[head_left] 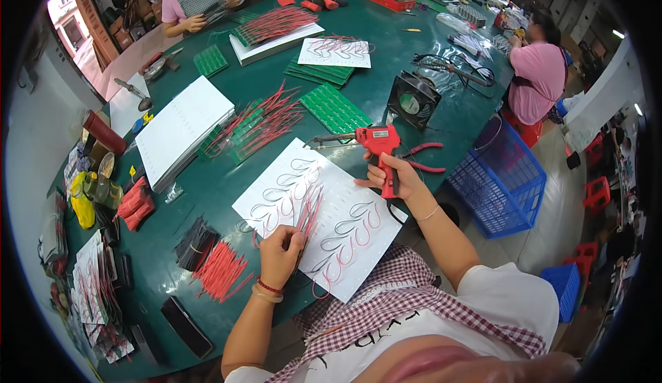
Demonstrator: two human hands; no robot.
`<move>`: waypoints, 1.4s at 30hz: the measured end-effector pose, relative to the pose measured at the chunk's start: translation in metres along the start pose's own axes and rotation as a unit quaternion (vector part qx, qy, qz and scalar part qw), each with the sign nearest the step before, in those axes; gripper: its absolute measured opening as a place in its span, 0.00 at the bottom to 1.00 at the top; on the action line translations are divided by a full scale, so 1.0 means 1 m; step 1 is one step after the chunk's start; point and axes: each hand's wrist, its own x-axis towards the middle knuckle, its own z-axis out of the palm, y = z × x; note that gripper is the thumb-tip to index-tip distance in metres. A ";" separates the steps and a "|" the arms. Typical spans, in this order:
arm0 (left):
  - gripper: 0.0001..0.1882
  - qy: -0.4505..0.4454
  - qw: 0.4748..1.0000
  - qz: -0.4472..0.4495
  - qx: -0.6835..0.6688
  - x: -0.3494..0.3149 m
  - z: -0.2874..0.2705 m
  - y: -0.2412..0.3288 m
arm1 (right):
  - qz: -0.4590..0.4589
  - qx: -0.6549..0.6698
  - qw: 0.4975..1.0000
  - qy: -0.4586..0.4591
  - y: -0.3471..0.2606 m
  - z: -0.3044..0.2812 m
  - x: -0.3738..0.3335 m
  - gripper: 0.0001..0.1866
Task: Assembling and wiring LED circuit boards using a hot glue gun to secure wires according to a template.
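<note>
My right hand is wrapped round the handle of a red soldering gun, whose metal tip points left over the top of a white sheet. Loops of red and black wire are set in rows on that sheet. My left hand is closed over the sheet's left part, its fingertips pinched on a bundle of thin red wires that runs up and away from it; the lower end is hidden by the hand. Red-handled pliers lie just right of the gun.
Left of me lie cut red wires, black wires and a phone. Farther off are a paper stack, green circuit boards and a small fan. A blue crate stands right; two people work across the table.
</note>
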 end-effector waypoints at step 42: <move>0.04 0.019 0.976 0.136 0.169 -0.001 0.004 0.013 | -0.013 -0.046 0.993 0.113 -0.001 -0.011 0.004 0.20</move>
